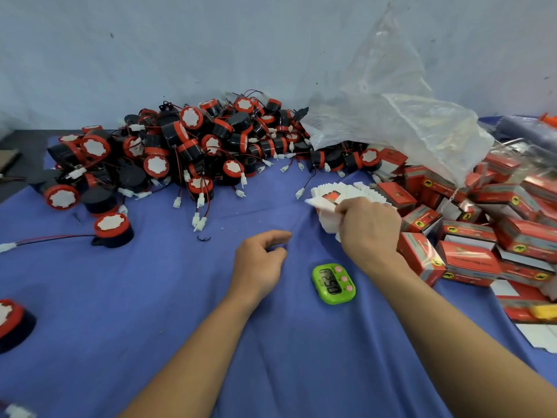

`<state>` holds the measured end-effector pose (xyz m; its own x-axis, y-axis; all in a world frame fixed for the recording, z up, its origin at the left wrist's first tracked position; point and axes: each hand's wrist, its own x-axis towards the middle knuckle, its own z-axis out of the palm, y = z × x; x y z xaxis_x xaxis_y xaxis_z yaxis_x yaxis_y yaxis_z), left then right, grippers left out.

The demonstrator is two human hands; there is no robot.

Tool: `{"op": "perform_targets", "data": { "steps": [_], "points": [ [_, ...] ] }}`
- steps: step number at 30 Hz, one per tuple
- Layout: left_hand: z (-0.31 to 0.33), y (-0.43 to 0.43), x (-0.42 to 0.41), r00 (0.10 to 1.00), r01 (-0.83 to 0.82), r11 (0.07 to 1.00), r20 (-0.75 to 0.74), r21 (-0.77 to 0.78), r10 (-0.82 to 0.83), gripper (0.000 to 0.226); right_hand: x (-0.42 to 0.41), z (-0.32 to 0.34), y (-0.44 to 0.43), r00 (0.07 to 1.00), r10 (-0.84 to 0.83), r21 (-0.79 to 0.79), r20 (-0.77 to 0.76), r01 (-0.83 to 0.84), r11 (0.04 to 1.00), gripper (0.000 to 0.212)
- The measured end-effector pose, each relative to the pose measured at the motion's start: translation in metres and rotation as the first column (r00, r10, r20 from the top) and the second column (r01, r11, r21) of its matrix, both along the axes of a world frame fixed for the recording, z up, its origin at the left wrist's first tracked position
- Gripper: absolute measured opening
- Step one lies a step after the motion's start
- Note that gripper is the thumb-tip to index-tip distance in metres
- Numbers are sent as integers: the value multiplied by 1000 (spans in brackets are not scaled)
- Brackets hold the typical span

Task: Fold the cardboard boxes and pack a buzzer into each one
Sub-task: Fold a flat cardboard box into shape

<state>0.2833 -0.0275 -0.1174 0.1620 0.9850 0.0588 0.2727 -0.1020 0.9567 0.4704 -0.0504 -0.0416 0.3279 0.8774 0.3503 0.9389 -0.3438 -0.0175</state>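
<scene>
Right hand picking a flat box from the fanned stack; left hand idle on the cloth.

My right hand [369, 227] is closed around the near end of the stack of flat box blanks [346, 193], the fingers curled on what looks like the top sheet, I judge to peel one off for folding; my left hand [260, 260] rests empty on the blue cloth [150, 312], fingers loosely curled and parted, probably waiting to take the blank; the heap of buzzers [187, 146] lies along the back, within the left hand's reach, with a loose buzzer [113, 229] nearer; folded red boxes [482, 236] are heaped to the right, beside the stack, under a clear plastic bag [407, 128]; a green timer [333, 283] sits between my forearms, facing me.
</scene>
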Motion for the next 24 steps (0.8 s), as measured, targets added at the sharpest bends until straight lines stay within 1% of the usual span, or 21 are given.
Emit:
{"op": "perform_targets", "data": {
  "steps": [2, 4, 5, 6, 7, 8, 9, 10, 11, 12, 13, 15, 16, 17, 18, 19, 20, 21, 22, 23, 24],
  "points": [
    [0, 0, 1, 1000, -12, 1000, 18, -5, 12, 40, -6, -3, -1, 995, 45, -46, 87, -41, 998, 18],
    [-1, 1, 2, 999, -20, 999, 48, -30, 21, 38, -8, 4, -3, 989, -5, 140, 148, -16, 990, 23],
    [-1, 1, 3, 998, -24, 999, 60, -43, 26, 37, -10, 10, -2, 991, -28, 238, 131, -4, 971, 27],
    [-1, 1, 3, 998, -26, 999, 63, -42, 29, 37, -11, 12, 0, 988, -13, 251, 153, -27, 968, 30],
    [-1, 1, 2, 998, -24, 999, 59, -30, 25, 37, -15, 11, 3, 977, 28, 118, 211, -54, 992, 32],
    [-2, 1, 2, 998, -17, 1000, 57, -16, 18, 38, -18, 5, 5, 962, 116, -36, 247, -110, 993, 33],
    [-2, 0, 2, 998, -8, 1000, 66, -10, 9, 37, -20, -1, 6, 953, 175, -131, 246, -146, 981, 33],
    [-3, -1, 1, 997, -6, 1000, 82, -12, 7, 32, -22, -2, 6, 953, 202, -163, 226, -167, 972, 34],
    [-3, -1, 1, 994, -17, 1000, 104, -16, 18, 27, -25, -3, 4, 964, 206, -121, 171, -187, 975, 35],
    [-1, 0, 0, 992, -26, 999, 125, -26, 29, 29, -28, -4, 2, 970, 205, -30, 127, -203, 979, 36],
    [0, 0, -1, 989, -14, 999, 148, -34, 18, 39, -32, -6, 0, 974, 211, 77, 79, -217, 973, 37],
    [2, 2, 0, 967, 52, 997, 253, -63, -35, 50, -48, -10, -7, 951, 309, 201, 1, -303, 932, 32],
    [3, 2, 1, 937, 90, 992, 346, -94, -52, 51, -58, -12, -10, 923, 384, 214, -28, -370, 904, 28],
    [4, 2, 2, 895, 112, 984, 445, -140, -39, 50, -68, -16, -12, 887, 456, 173, -78, -439, 882, 24],
    [6, 1, 3, 862, 104, 975, 507, -197, 10, 47, -76, -21, -15, 841, 527, 119, -123, -515, 849, 22],
    [8, 1, 3, 851, 58, 965, 518, -256, 86, 41, -81, -28, -17, 791, 580, 64, -195, -580, 812, 20],
    [8, 3, 1, 856, -20, 953, 488, -302, 173, 33, -82, -32, -18, 742, 597, 35, -304, -618, 785, 20],
    [8, 7, -3, 855, -106, 938, 450, -331, 256, 27, -80, -32, -17, 688, 564, 39, -456, -617, 786, 24],
    [8, 10, -8, 854, -163, 928, 423, -334, 302, 23, -75, -29, -14, 625, 504, 83, -596, -577, 813, 29],
    [9, 13, -13, 868, -194, 930, 387, -311, 310, 22, -67, -26, -8, 584, 457, 155, -671, -492, 857, 34],
    [11, 16, -17, 888, -207, 938, 349, -278, 299, 22, -57, -23, 2, 610, 424, 203, -669, -399, 894, 36]
  ]
}}
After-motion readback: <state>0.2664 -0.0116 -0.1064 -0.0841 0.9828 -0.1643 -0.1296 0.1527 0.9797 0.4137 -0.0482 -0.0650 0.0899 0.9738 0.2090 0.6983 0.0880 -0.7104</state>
